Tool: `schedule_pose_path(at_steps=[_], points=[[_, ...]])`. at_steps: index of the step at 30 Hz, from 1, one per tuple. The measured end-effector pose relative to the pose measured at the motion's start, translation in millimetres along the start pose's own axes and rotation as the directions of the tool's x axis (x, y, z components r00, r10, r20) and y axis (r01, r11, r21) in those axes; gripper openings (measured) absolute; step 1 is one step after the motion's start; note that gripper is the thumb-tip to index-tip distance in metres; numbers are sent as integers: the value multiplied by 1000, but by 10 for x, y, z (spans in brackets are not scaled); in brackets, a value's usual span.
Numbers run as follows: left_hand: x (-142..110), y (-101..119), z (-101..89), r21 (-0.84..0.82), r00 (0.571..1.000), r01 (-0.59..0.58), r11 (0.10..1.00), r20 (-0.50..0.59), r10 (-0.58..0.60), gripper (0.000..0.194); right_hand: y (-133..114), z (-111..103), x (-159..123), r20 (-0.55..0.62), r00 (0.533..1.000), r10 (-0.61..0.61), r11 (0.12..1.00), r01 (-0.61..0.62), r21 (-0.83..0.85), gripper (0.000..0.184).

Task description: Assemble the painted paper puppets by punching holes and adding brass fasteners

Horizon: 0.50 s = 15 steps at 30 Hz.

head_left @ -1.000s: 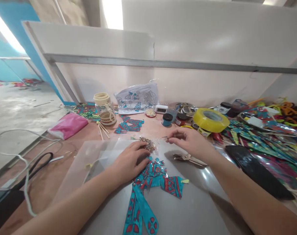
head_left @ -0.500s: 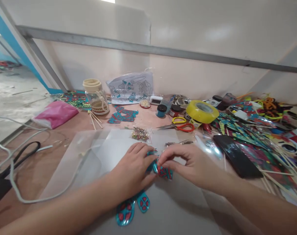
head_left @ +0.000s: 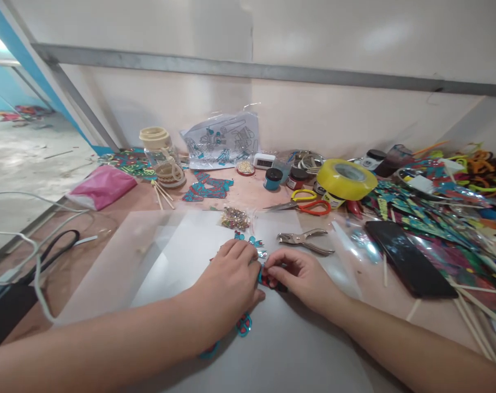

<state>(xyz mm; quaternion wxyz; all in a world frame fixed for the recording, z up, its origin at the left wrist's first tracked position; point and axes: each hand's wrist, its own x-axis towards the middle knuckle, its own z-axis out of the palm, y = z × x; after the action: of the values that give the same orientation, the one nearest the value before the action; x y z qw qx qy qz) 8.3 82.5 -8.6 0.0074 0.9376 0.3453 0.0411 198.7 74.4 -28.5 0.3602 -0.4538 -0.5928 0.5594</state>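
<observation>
My left hand (head_left: 233, 275) is closed over a teal-and-red painted plastic cutout (head_left: 264, 277), hiding much of it. My right hand (head_left: 303, 275) pinches the same cutout at its right side between thumb and index finger. Between the two sets of fingertips, the exact point of contact is hidden. Small teal parts (head_left: 254, 242) show beyond my left fingers. Below the left hand lies a rounded teal piece with red patches (head_left: 244, 325), partly covered by the wrist. Just past my right hand rests a metal hole punch (head_left: 303, 240).
White sheet (head_left: 182, 251) lies under the hands. Behind it sit a bag of beads (head_left: 234, 218), scissors (head_left: 300, 203), a yellow tape roll (head_left: 346, 179) and paint jars (head_left: 273, 178). A black phone (head_left: 409, 259) and sticks are right; cables (head_left: 39, 295) and a jar (head_left: 161, 158) are left.
My left hand has closed further over the cutout, covering more of it. My right hand has lowered and tightened its pinch, uncovering the hole punch. The view has shifted slightly.
</observation>
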Motion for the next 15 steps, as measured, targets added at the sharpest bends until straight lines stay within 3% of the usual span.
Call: schedule_pose_path(at_steps=[3, 6, 9, 11, 15], points=[[41, 16, 47, 79, 1000, -17, 997, 7, 16, 21, 20, 3, -9, -25, 999, -32, 995, 30, -100, 9], [39, -14, 133, 40, 998, -5, 999, -66, 8, 15, 33, 3, -15, -28, 998, -52, 989, 48, -142, 10], [11, -57, 180, -140, 987, 69, 988, -134, -88, 19, 32, 5, -18, -56, 996, -71, 994, 66, -89, 9], [-4, -86, 172, -308, 980, 114, 945, -121, -157, 20, 27, 6, -23, -71, 993, -92, 995, 90, -43, 8], [-13, -142, 119, -504, 982, 90, 859, -99, -161, 7, 31, 1, -34, -65, 989, -132, 991, 131, -19, 8]])
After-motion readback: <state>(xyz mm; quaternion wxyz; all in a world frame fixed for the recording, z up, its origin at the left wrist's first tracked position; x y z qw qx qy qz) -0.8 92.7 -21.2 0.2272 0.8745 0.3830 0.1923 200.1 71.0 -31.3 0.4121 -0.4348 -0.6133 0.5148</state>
